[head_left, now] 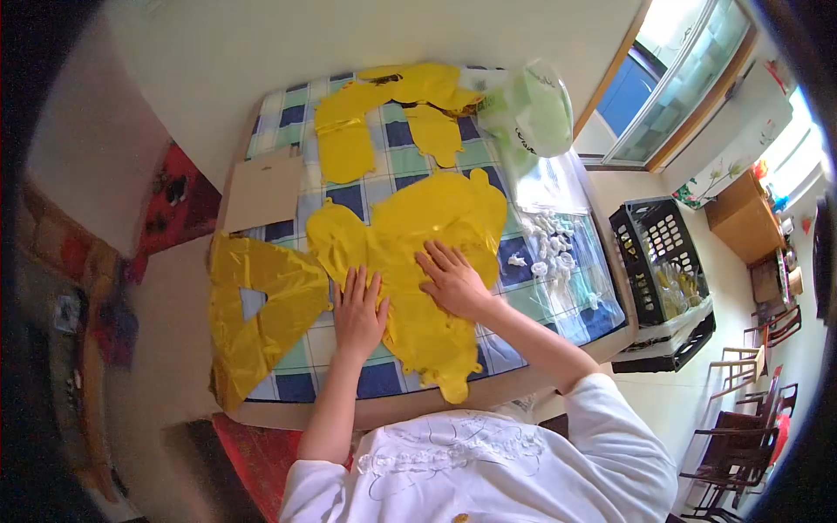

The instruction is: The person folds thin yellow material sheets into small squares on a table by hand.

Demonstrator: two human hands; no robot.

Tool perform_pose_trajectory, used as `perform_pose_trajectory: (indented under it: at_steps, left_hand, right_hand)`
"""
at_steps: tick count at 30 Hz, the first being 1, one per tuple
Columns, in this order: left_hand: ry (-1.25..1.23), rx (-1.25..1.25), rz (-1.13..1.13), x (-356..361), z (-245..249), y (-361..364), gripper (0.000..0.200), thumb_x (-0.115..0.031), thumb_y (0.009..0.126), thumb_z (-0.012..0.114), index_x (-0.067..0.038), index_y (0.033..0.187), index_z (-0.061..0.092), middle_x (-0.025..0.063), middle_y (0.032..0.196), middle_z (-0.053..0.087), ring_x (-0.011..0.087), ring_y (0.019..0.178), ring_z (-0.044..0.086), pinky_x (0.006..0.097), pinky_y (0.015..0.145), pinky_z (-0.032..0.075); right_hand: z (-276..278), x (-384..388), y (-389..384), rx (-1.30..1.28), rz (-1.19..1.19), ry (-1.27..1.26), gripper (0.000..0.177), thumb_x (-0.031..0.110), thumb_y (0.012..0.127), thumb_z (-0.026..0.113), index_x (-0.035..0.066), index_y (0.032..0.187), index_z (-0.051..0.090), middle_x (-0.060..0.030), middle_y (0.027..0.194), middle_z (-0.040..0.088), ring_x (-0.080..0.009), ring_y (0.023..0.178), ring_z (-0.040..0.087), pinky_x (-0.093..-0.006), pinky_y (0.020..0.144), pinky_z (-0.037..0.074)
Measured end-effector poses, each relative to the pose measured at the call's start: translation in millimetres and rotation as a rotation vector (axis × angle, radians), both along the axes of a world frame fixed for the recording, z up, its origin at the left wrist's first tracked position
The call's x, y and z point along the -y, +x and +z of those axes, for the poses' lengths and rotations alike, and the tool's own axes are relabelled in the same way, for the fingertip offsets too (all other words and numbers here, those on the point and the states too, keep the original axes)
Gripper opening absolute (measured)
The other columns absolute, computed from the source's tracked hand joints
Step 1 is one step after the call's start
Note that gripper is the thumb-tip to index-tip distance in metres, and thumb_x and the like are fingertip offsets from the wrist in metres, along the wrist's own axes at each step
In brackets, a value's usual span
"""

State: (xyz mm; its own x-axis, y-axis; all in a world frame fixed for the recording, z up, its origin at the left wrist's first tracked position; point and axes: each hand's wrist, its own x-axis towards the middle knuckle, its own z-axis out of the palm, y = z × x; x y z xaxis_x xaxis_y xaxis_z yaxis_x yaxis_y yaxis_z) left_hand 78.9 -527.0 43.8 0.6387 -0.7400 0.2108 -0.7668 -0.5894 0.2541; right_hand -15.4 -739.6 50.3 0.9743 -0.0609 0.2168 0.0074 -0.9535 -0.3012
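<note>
Lying flat at the table's left edge: gold foil [261, 305], untouched. Left hand [359, 307] and right hand [453, 281] are both spread open, palms down on the big yellow foil [436, 213] mid-table, clamping nothing, just pinning it flat against the cloth [397, 135]. Clear bag [545, 187] and black crate [663, 253] sit right, clear of the hands.

A checked cloth [384, 379] covers the surface [349, 414]. On it lie a large yellow foil balloon [436, 218] at centre, a gold foil triangle [288, 288] lower left, cardboard [264, 189] upper left and a green bag [534, 113] upper right.
</note>
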Motion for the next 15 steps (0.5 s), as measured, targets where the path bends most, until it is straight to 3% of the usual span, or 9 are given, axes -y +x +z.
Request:
perform_pose_trajectory:
  at_steps: [6,9,12,15]
  left_hand:
    - [-0.049,0.007,0.000,1.3,-5.0,9.2,0.047,-0.019,0.092,0.052,-0.007,0.136,0.045,0.0160,0.146,0.036,0.0336,0.137,0.030,0.0537,0.112,0.018]
    - [-0.348,0.002,0.023,1.3,-3.3,8.4,0.050,-0.016,0.090,0.052,-0.008,0.138,0.041,0.0171,0.144,0.037,0.0345,0.136,0.032,0.0562,0.111,0.020]
    - [-0.265,0.052,-0.105,4.8,18.3,1.2,0.046,-0.019,0.091,0.052,-0.009,0.136,0.045,0.0180,0.143,0.039,0.0358,0.136,0.032,0.0565,0.110,0.022]
    - [-0.150,-0.027,-0.164,6.9,9.3,-3.5,0.044,-0.025,0.092,0.054,-0.010,0.133,0.050,0.0186,0.141,0.040,0.0362,0.135,0.032,0.0561,0.109,0.024]
  right_hand:
    - [-9.2,-14.5,38.6,-0.013,-0.105,-0.042,0.057,0.036,0.093,0.047,0.005,0.140,0.039,-0.0207,0.147,0.033,-0.0350,0.138,0.028,-0.0492,0.112,0.024]
    - [-0.5,-13.7,36.3,-0.051,-0.096,-0.058,0.056,0.035,0.093,0.048,0.005,0.140,0.038,-0.0203,0.147,0.034,-0.0349,0.138,0.028,-0.0487,0.112,0.023]
    - [1.7,-1.2,39.0,-0.045,-0.084,-0.041,0.056,0.033,0.092,0.050,0.005,0.140,0.039,-0.0183,0.146,0.035,-0.0345,0.137,0.028,-0.0491,0.112,0.023]
    - [3.4,47.4,78.2,-0.019,-0.140,-0.142,0.054,0.030,0.091,0.051,0.006,0.137,0.041,-0.0167,0.146,0.037,-0.0338,0.137,0.029,-0.0519,0.111,0.024]
